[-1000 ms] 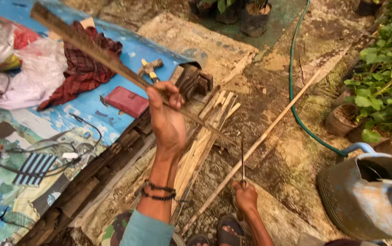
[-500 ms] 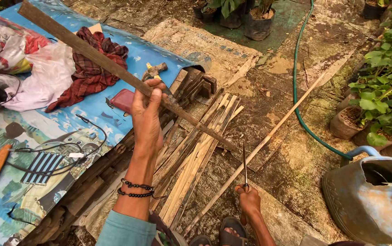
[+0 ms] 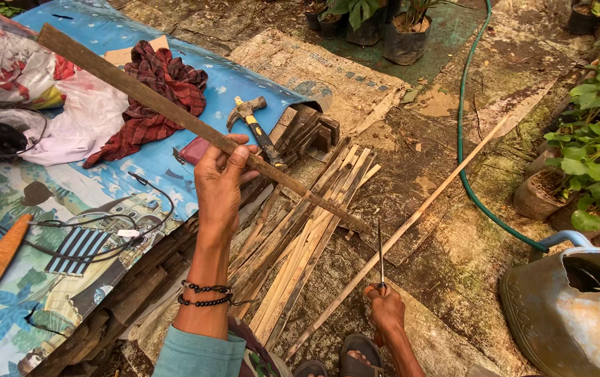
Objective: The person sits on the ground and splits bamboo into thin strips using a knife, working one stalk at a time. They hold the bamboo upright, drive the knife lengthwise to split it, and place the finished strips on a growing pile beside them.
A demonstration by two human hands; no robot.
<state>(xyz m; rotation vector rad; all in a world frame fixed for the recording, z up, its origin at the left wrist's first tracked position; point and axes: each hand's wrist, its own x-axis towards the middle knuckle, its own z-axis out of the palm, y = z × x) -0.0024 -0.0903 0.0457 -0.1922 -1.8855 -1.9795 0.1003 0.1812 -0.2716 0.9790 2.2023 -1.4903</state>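
Note:
My left hand (image 3: 219, 185) grips a long flat wooden slat (image 3: 139, 94) near its middle; the slat slants from the upper left down to the right, its lower end over a pile of split bamboo strips (image 3: 307, 244). My right hand (image 3: 386, 307) is low, closed on the handle of a thin knife (image 3: 381, 255) whose blade points straight up. A long thin bamboo stick (image 3: 439, 188) lies on the ground just right of that blade.
A hammer (image 3: 254, 122) lies on a blue tarp (image 3: 104, 35) with a red checked cloth (image 3: 157, 91), cables and plastic bags. A green hose (image 3: 464, 119) crosses the ground. A metal watering can (image 3: 572, 307) stands at the lower right; potted plants line the top and right.
My left hand and the slat have shifted slightly to the left, and the hammer now shows behind them. My right hand keeps the knife upright in the same place.

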